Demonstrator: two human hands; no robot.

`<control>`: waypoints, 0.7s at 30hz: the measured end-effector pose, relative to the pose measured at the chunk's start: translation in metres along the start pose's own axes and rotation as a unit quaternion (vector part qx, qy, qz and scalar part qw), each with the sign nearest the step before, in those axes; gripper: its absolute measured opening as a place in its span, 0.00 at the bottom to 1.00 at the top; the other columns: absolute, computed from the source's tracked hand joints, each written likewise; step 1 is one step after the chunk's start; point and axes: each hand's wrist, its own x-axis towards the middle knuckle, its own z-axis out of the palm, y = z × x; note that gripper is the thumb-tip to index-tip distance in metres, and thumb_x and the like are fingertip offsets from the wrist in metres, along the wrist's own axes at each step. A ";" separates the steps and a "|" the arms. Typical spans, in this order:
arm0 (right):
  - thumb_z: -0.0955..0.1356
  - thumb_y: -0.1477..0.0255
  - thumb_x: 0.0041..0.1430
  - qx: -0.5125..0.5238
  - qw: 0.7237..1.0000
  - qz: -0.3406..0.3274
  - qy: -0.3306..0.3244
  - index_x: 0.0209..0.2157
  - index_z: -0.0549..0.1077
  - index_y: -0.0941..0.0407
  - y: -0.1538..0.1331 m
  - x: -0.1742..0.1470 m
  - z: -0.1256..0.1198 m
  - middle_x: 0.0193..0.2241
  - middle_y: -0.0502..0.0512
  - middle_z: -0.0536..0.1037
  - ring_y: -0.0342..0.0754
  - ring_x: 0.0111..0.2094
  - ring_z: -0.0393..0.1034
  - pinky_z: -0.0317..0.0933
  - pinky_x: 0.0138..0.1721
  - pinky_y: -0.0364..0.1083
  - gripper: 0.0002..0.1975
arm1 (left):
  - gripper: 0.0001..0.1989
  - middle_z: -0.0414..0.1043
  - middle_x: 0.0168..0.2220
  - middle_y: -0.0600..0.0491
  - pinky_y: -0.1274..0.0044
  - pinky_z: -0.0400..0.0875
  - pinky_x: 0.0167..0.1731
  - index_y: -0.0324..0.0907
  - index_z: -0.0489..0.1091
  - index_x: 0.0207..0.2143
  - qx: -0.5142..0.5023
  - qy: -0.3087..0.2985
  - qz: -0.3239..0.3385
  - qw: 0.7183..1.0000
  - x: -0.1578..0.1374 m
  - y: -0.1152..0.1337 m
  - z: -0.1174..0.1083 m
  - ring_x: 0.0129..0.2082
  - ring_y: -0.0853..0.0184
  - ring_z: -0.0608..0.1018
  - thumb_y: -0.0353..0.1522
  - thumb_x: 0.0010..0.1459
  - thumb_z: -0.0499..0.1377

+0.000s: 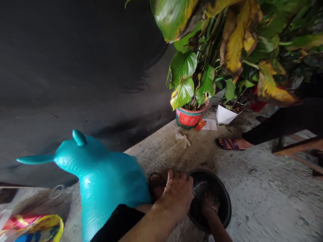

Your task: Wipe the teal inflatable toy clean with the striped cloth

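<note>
A round black basin (227,205) stands on the concrete floor at the lower middle. My left hand (178,188) is at the basin's left rim, back up and fingers curled down. The hand covers that part of the rim, so what its fingers close on is hidden. Down inside the basin is my right hand (210,201), with a thin band at the wrist. Its fingers are lost in the dark interior. Between the hands, a pale, shiny streak (200,186) shows in the basin; I cannot tell what it is.
A turquoise inflatable animal (113,178) stands close on the left. Ahead are a potted leafy plant (189,116) and a white planter (227,114). Another person's sandalled foot (230,144) rests near a wooden stool (300,146). A colourful plastic bag (37,228) lies lower left.
</note>
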 end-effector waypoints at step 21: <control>0.66 0.75 0.53 0.009 0.997 -0.076 -0.027 0.58 0.64 0.57 -0.011 -0.010 -0.010 0.58 0.69 0.64 0.59 0.60 0.59 0.52 0.57 0.62 0.28 | 0.18 0.69 0.49 0.42 0.52 0.51 0.61 0.38 0.65 0.50 -0.003 -0.021 0.005 1.000 -0.002 0.000 0.000 0.53 0.53 0.70 0.34 0.59 0.52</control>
